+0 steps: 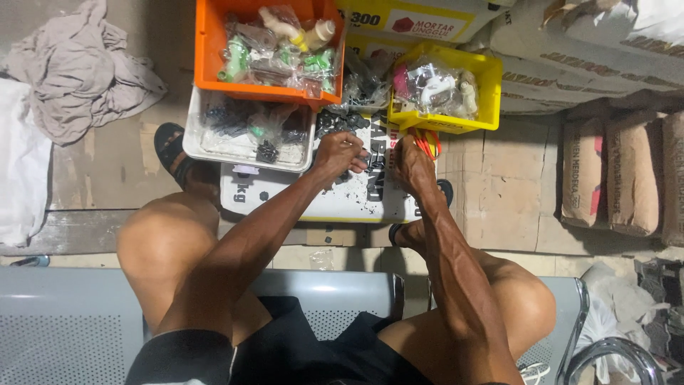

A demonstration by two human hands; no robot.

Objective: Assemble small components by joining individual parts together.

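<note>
I sit on a grey metal bench [64, 321] with both arms stretched forward. My left hand [339, 154] curls its fingers over a scatter of small black parts [340, 121] lying on a white printed sack [313, 203]. My right hand [412, 165] is bunched beside it on the same sack, its back toward me and its fingertips hidden. Just beyond it lie orange-red loops [428, 143] under the edge of a yellow bin [489, 100].
An orange bin [206, 50] of bagged green and cream fittings sits above a white tray [192, 139] of bagged dark parts. Brown sacks [627, 171] stack at the right. A grey cloth [78, 71] lies at the left, and my sandalled foot [171, 150] rests by the tray.
</note>
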